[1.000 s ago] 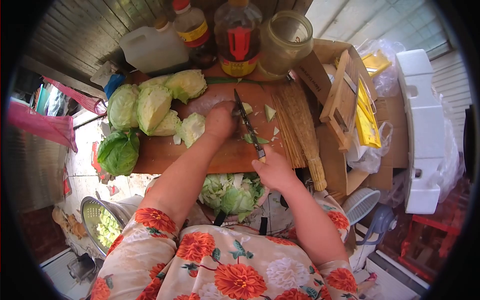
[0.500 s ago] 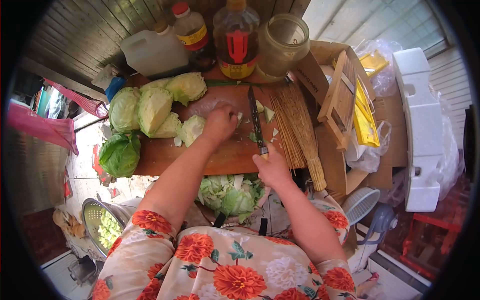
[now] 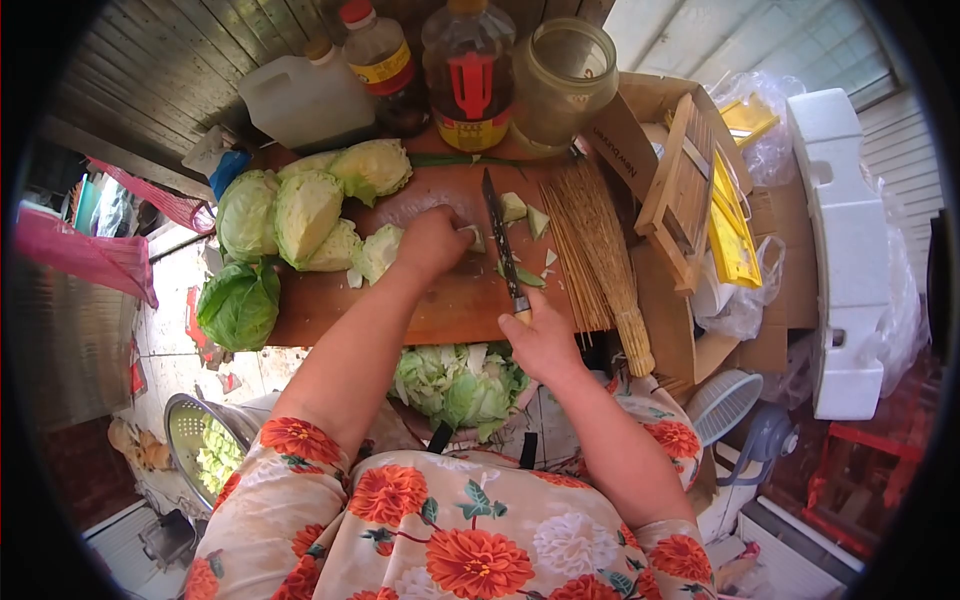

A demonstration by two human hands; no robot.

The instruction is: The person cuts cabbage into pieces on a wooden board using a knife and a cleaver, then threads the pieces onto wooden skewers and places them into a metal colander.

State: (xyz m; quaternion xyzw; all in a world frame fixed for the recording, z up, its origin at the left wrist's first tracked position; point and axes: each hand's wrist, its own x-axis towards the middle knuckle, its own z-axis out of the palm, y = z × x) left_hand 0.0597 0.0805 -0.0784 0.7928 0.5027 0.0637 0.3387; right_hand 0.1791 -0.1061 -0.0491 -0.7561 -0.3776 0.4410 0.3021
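Observation:
My right hand (image 3: 538, 335) is wrapped round the handle of a long dark-bladed knife (image 3: 500, 230), whose blade points away over the wooden board (image 3: 440, 312). To its left, my left hand (image 3: 437, 240) has its fingers closed on a small pale cabbage piece (image 3: 476, 238), close to the blade. A cut cabbage piece (image 3: 381, 252) lies beside my left wrist. Several pale green cabbages (image 3: 308, 222) are grouped on the board's left, with a greener cabbage (image 3: 238, 306) at the near left corner. Small cabbage chunks (image 3: 537, 222) lie right of the blade.
Bottles (image 3: 468, 85) and a glass jar (image 3: 566, 85) line the back. A straw brush (image 3: 605, 240) lies at the right, beside a cardboard box (image 3: 740, 330) holding a wooden slicer (image 3: 680, 190). Below the board are cabbage leaves (image 3: 460, 385) and a metal colander (image 3: 180, 425).
The knife and my right hand have shifted slightly left, bringing the blade nearer my left hand. My left hand still holds the small piece.

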